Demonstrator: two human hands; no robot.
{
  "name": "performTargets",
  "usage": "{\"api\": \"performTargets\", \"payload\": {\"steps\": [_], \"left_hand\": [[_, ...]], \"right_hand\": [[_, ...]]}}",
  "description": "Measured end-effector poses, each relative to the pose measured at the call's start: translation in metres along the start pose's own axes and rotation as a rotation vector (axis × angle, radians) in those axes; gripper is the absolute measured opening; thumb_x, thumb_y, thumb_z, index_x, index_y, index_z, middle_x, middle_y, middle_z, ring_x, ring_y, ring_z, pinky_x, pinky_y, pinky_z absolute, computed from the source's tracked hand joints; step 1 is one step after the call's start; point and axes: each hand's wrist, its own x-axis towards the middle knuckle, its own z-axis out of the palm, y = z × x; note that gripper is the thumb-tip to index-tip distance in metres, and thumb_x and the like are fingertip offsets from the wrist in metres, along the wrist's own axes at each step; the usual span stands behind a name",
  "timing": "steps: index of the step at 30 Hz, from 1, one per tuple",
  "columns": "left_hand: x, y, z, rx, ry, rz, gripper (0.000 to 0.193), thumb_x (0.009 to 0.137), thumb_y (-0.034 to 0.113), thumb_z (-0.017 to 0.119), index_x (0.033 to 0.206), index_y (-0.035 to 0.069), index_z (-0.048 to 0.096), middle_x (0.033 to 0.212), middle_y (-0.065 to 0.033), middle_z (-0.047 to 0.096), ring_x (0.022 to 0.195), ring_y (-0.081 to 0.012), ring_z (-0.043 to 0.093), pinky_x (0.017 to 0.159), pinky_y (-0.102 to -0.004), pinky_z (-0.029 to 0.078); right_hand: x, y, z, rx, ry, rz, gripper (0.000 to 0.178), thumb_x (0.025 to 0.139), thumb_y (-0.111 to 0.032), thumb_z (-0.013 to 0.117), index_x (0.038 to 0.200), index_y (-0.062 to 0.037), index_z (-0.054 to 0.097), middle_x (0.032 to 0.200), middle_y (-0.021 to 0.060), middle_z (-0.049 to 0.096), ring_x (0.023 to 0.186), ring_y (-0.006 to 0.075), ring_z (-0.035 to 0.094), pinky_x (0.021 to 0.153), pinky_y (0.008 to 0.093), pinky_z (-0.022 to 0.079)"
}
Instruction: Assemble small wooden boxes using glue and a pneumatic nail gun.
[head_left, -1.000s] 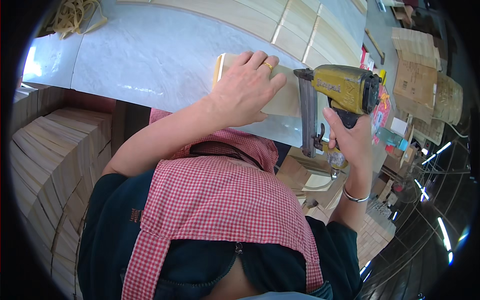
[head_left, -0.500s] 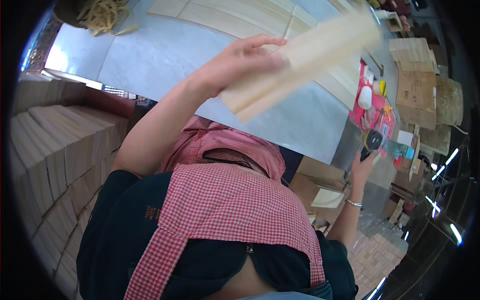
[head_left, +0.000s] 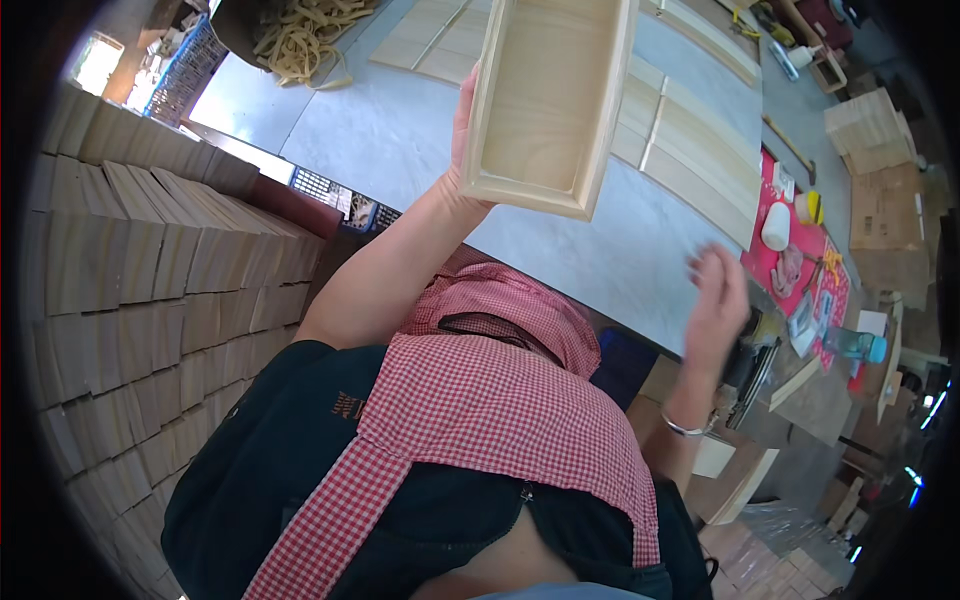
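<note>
My left hand (head_left: 464, 130) grips a pale wooden box (head_left: 540, 100) by its left side. The box is rectangular and hollow, raised above the worktable with its open face toward me. No lid is on it, and its far end runs out of the top of the picture. To the right, my right hand (head_left: 718, 300) hangs in the air by the table's front edge, empty, its fingers stretched and slightly blurred. A dark tool (head_left: 768, 330) lies just beyond it, partly hidden.
Flat wooden panels (head_left: 690, 130) lie on the grey-white worktable (head_left: 350, 130). At the far left a bin holds curled pale strips (head_left: 300, 45). Stacked wooden pieces (head_left: 150, 240) fill the left side. A hammer (head_left: 790, 145), white bottle (head_left: 776, 226) and cardboard box (head_left: 885, 205) are at right.
The wooden box has turned from a slanted, blurred position to nearly upright in the picture, showing its hollow inside. My right hand has let go of a dark tool and moved up.
</note>
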Motion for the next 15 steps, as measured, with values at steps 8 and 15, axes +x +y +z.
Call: {"api": "performTargets", "payload": {"steps": [8, 15], "left_hand": [[0.0, -0.01, -0.017, 0.033, -0.036, 0.002, 0.077, 0.089, 0.047, 0.068, 0.153, 0.012, 0.041, 0.154, -0.0159, 0.045, 0.139, -0.0318, 0.047, 0.116, -0.0502, 0.042], [-0.022, -0.021, 0.015, -0.022, -0.102, -0.02, 0.072, 0.093, 0.048, 0.062, 0.152, 0.014, 0.043, 0.153, -0.0157, 0.047, 0.136, -0.0313, 0.05, 0.115, -0.0493, 0.043]], "right_hand": [[0.014, -0.046, 0.098, 0.504, -0.332, -0.111, 0.024, 0.098, -0.024, 0.067, 0.096, -0.0012, 0.059, 0.083, 0.0048, 0.059, 0.071, 0.0108, 0.051, 0.063, 0.023, 0.045], [0.021, -0.041, 0.105, 0.579, -0.437, -0.044, 0.028, 0.096, -0.025, 0.07, 0.085, -0.0046, 0.055, 0.068, -0.0016, 0.053, 0.057, 0.0085, 0.044, 0.053, 0.0223, 0.04]]}}
